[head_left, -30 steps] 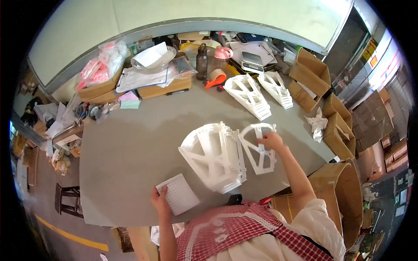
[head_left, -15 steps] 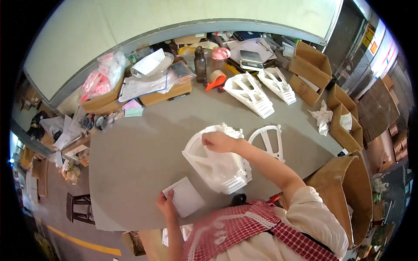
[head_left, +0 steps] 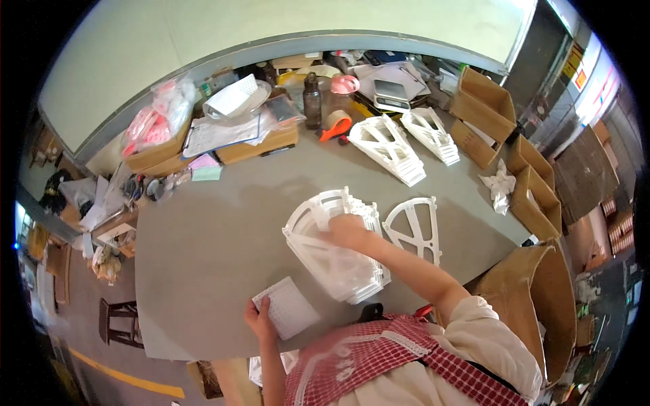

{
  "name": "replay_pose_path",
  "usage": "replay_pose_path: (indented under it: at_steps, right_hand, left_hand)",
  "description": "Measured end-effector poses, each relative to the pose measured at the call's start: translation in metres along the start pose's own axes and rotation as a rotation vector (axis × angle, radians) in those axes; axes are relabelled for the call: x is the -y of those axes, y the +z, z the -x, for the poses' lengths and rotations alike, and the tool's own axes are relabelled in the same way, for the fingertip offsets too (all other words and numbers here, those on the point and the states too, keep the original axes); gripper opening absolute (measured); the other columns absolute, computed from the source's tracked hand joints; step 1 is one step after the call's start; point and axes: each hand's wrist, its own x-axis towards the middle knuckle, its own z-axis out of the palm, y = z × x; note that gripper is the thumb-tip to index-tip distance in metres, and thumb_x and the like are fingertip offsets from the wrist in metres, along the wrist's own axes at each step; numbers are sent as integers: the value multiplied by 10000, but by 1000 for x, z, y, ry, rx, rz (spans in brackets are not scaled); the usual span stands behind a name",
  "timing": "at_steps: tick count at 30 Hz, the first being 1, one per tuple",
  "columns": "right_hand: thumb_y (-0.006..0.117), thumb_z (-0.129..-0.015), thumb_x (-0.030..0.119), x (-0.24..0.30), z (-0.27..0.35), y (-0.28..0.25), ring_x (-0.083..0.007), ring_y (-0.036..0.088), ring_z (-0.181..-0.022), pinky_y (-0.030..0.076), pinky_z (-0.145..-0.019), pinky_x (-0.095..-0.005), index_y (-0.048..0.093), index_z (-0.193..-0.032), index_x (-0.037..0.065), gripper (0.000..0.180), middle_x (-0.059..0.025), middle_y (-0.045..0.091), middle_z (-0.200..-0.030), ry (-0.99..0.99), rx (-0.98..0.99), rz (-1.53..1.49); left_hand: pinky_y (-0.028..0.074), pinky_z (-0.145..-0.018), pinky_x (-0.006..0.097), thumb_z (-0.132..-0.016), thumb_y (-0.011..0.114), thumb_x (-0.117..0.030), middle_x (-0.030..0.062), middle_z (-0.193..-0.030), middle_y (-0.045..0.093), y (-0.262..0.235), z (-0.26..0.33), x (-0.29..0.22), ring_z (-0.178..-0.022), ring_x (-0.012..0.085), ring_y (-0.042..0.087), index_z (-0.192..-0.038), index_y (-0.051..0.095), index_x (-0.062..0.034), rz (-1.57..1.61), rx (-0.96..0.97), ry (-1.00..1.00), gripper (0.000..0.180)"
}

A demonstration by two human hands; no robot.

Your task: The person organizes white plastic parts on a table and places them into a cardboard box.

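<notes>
Between the thumb and fingers of my left hand (head_left: 261, 323) is a white sheet (head_left: 287, 308) marked with a grid of small squares, held by its left edge near the front of the table. A stack of white fan-shaped plastic frames (head_left: 325, 260) lies in the middle, its pieces layered and slightly offset. Over the stack's upper part is my right hand (head_left: 347, 231), slightly blurred, fingers curled together and pointing down at the top frame. Whatever the fingertips pinch is hidden. Just right of the stack lies a single white frame (head_left: 414, 233).
Two more stacks of white frames (head_left: 387, 150) stand at the back right, near a scale (head_left: 391, 95). A tape roll in an orange dispenser (head_left: 334, 126) and a dark bottle (head_left: 312, 101) stand behind. Cardboard boxes (head_left: 535, 196) line the right edge; crumpled paper (head_left: 500, 186) lies beside them.
My right hand has come down and slightly right, from above the stack's upper part onto the top frame. The left hand and its sheet stay nearly in place.
</notes>
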Motion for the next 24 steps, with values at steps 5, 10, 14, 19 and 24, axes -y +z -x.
replay_pose_path:
  at_steps: [5, 10, 14, 19, 24]
  right_hand:
    - [593, -832, 516, -9, 34, -25, -309, 671, -699, 525, -649, -400, 699, -769, 32, 500, -148, 678, -722, 79, -166, -198]
    - [595, -831, 473, -42, 49, -22, -242, 635, -596, 501, -604, -369, 695, -734, 2, 491, -132, 628, -605, 82, -187, -645]
    - [651, -841, 376, -40, 70, -40, -102, 544, -546, 441, -524, -270, 699, -753, 2, 387, -39, 582, -577, 124, -211, -1025]
    - [710, -800, 351, -100, 82, -50, -187, 531, -558, 427, -548, -350, 657, -792, 15, 340, -78, 597, -641, 204, -399, -606]
    - [673, -775, 483, -179, 101, -9, -306, 645, -748, 501, -676, -410, 685, -779, 68, 415, -140, 673, -771, 334, -192, -178]
  left_hand:
    - [490, -784, 299, -885, 654, -108, 65, -947, 666, 2, 8, -20, -844, 142, 598, -1011, 622, 13, -22, 9, -14, 177]
    - [490, -786, 306, -890, 634, -98, 84, -975, 661, 4, 5, -12, -855, 164, 601, -1033, 610, 16, -50, 45, -1, 185]
    - [489, -774, 308, -886, 624, -79, 87, -954, 657, 5, 5, -14, -847, 162, 600, -1003, 608, 23, -59, 57, 28, 156]
    - [490, -758, 309, -885, 612, -60, 84, -938, 655, 6, 6, -17, -827, 161, 600, -979, 608, 26, 0, 37, -11, 128]
    - [500, -741, 317, -878, 615, -78, 97, -934, 658, -1, 0, -2, -819, 171, 612, -997, 616, 27, -39, 8, -11, 159]
